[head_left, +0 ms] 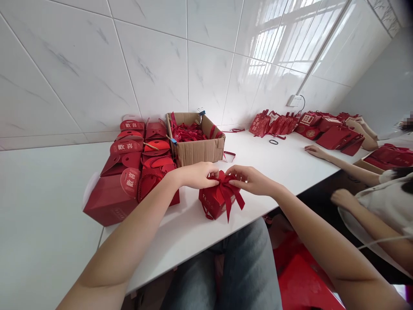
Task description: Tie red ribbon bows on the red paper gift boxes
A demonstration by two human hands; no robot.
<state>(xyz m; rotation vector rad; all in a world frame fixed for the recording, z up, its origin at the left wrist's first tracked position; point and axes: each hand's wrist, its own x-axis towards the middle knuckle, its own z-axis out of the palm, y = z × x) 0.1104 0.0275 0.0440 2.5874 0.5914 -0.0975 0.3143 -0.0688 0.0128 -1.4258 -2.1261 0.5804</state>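
Observation:
A small red gift box stands on the white table before me, topped with a dark red ribbon bow. Two ribbon tails hang over its front and right side. From the left, my left hand pinches a loop of the bow between thumb and fingers. On the other side my right hand is closed on the bow's right loop. Parts of the loops are hidden behind my fingers.
Red gift boxes stand in two rows at left. Behind the bow, a cardboard box holds red ribbons. Flat red packages and more red boxes lie farther right, near a co-worker's hand. A black band lies on the table.

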